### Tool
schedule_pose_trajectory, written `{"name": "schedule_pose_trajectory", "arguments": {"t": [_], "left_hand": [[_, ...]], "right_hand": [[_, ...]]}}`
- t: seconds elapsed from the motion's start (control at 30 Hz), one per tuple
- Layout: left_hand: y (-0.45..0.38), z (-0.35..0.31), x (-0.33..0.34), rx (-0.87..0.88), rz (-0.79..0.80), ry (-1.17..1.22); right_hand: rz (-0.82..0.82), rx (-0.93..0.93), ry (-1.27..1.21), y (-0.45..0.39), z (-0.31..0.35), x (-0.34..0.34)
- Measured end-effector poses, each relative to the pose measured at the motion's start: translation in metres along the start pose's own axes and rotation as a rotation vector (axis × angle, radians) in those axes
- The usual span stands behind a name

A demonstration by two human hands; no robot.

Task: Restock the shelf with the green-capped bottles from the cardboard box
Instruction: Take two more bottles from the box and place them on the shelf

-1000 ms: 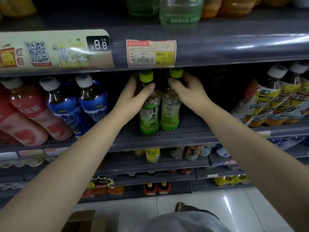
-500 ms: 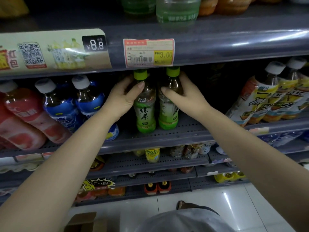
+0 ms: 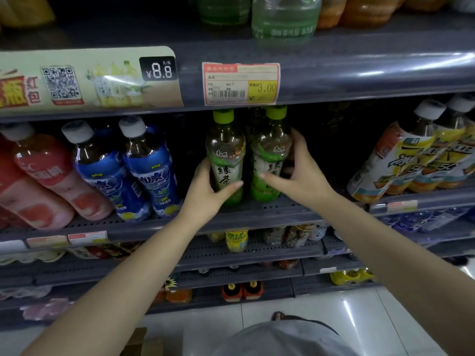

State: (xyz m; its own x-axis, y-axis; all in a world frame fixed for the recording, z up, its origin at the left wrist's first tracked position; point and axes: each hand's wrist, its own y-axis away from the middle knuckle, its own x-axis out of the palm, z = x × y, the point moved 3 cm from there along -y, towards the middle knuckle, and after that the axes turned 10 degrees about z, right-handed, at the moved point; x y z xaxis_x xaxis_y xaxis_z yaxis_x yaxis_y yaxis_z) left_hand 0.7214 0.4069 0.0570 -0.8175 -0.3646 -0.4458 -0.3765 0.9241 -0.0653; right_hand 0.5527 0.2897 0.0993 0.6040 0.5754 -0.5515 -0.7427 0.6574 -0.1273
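Two green-capped tea bottles stand upright side by side on the grey perforated shelf (image 3: pixel 257 211). My left hand (image 3: pixel 205 191) wraps the lower body of the left bottle (image 3: pixel 225 150), thumb across its label. My right hand (image 3: pixel 300 173) grips the right bottle (image 3: pixel 272 150) from its right side, index finger over the green label. Both bottle bases touch the shelf. A corner of the cardboard box (image 3: pixel 140 343) shows at the bottom edge, its contents hidden.
Blue-labelled bottles (image 3: pixel 144 170) and pink ones (image 3: pixel 43 176) lean to the left; yellow-orange bottles (image 3: pixel 411 155) stand to the right. A dark gap lies behind and right of the tea bottles. The upper shelf edge carries a price tag (image 3: pixel 240 83). Lower shelves and white floor lie below.
Both hands slid down from the bottle necks to the labelled bodies. The two bottles stay upright on the shelf, pushed slightly further back.
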Motion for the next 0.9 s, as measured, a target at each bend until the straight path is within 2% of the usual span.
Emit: {"name": "schedule_pose_trajectory", "arguments": {"t": [0.07,0.17,0.63,0.9], "left_hand": [[0.002,0.007,0.002,0.024,-0.026,-0.056],[0.001,0.004,0.003,0.016,-0.078,-0.068],[-0.023,0.01,0.005,-0.035,-0.136,-0.062],[0.01,0.016,0.003,-0.044,-0.111,-0.109]], "right_hand": [[0.054,0.068,0.034,0.008,-0.017,0.007],[0.018,0.13,0.017,0.01,-0.029,0.017],[-0.083,0.105,0.1,-0.012,-0.036,0.035],[-0.118,0.173,0.096,0.003,-0.027,0.035]]}}
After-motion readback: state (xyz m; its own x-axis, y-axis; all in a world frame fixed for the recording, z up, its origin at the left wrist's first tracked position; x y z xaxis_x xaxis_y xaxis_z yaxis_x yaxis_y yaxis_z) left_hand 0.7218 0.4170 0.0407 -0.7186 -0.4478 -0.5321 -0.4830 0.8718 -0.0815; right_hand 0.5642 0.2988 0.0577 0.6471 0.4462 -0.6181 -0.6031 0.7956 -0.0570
